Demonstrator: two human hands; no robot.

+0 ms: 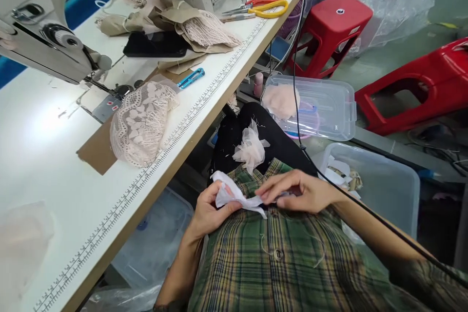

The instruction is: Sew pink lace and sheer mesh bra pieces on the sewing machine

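My left hand [212, 209] pinches a piece of thin white fabric [234, 196] above my lap, thumb on top and fingers behind it. My right hand [302, 191] is closed over the fabric's other end, and a bit of white shows under its fingers. The strip between the hands looks gathered. A crumpled bunch of sheer pale tulle [252, 148] rests on my dark trousers just beyond. On the sewing table to the left, a cream lace piece [144, 124] with sheer edging lies near the sewing machine's needle [113, 91].
On the white table [66, 151] are blue thread snips [190, 78], a black phone [155, 44] and scissors [268, 9]. A black cable [298, 83] hangs across my right side. Plastic bins [400, 170] and red stools [338, 9] stand to the right.
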